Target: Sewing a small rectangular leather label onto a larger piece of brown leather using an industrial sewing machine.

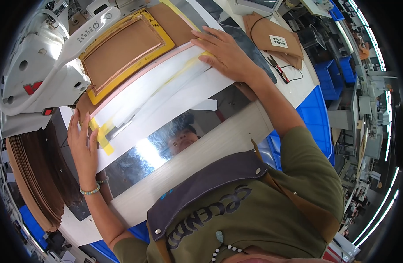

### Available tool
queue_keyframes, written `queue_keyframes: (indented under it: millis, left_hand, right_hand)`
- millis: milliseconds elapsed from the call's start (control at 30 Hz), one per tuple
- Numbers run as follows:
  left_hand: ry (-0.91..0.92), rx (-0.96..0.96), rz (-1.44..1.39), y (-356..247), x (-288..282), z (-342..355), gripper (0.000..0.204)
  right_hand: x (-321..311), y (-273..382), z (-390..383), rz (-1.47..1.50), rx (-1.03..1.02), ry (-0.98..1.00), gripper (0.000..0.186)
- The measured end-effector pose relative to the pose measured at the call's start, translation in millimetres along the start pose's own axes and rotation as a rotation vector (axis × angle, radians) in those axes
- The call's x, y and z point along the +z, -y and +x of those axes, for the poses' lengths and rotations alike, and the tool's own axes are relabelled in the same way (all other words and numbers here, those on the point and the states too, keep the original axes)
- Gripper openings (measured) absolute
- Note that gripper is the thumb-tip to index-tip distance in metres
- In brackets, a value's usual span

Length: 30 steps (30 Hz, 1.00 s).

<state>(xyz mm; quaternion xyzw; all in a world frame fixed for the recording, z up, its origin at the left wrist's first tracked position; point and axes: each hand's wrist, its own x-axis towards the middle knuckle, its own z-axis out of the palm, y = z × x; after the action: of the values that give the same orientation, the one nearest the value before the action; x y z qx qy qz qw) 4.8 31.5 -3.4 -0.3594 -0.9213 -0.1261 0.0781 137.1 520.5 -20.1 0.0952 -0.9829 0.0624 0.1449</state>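
My left hand [84,138] lies with its fingers stretched out at the left end of a brown flat panel [184,27] and a white sheet [164,107]. Yellow tape [106,139] sticks to the sheet beside my left thumb. At the panel's other end, my right hand [223,52] rests palm down, fingers spread over its edge and the sheet. Between the hands a pink strip [142,67] runs along the panel's near edge. A yellow rectangular frame [167,42] sits on the panel, with brown material showing inside it. Neither hand grasps anything that I can see.
A white sewing machine [44,65] stands at the left, its long arm over the frame. Brown panels are stacked [35,175] below it. On the right lie more brown pieces [271,35], red-handled snips [280,72] and blue bins [315,116]. A shiny metal plate [122,177] lies nearest me.
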Motion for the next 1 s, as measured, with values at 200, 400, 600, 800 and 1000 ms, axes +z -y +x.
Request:
queue_keyframes:
  millis: [200, 400, 600, 800, 1000]
  left_hand:
    - [-0.002, -0.009, 0.001, -1, 1, -1, 0.050]
    - [0.004, 0.002, -0.008, 2, 0, -2, 0.052]
    - [0.006, -0.019, 0.004, -4, -2, 1, 0.053]
    - [-0.007, -0.004, 0.089, 3, -5, -5, 0.050]
    - [-0.088, 0.036, 0.060, 2, -3, -3, 0.051]
  right_hand:
    - [5, 3, 6, -0.091, -0.002, -0.128, 0.056]
    - [-4, 3, 3, -0.023, 0.045, -0.018, 0.055]
    - [-2, 9, 5, -0.017, 0.055, -0.134, 0.054]
    - [-2, 10, 10, -0.027, 0.032, -0.038, 0.051]
    - [-11, 8, 8, 0.023, 0.066, -0.056, 0.052]
